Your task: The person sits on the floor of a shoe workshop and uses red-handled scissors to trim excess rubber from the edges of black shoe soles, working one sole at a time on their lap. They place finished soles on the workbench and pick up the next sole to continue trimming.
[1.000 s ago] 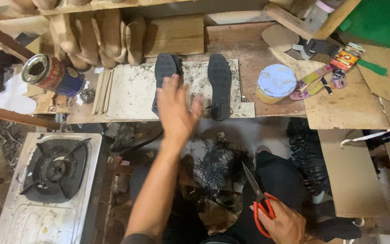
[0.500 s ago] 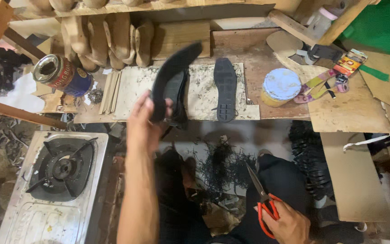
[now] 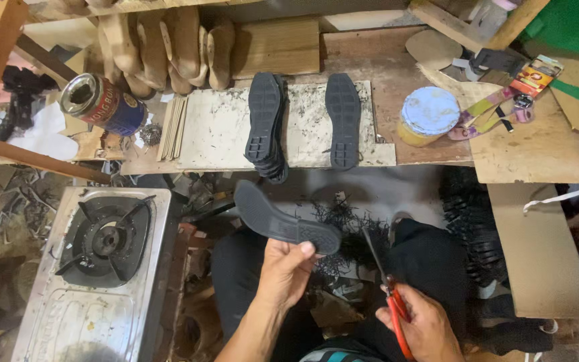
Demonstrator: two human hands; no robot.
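The pale, scuffed wooden counter (image 3: 222,134) lies beyond my left hand (image 3: 288,267), which a moment ago was reaching out over it. That hand is now drawn back toward my lap, fingers clamped on 1 black rubber shoe sole (image 3: 283,220) lifted off the stack (image 3: 266,127). By my judgement, trimming comes next: my right hand (image 3: 423,325) grips the red-handled scissors (image 3: 387,295), blades pointing toward the sole.

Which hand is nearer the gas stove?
Left. The left hand, holding a black sole, is just right of the gas stove; the right hand, gripping red-handled scissors, sits farther right.
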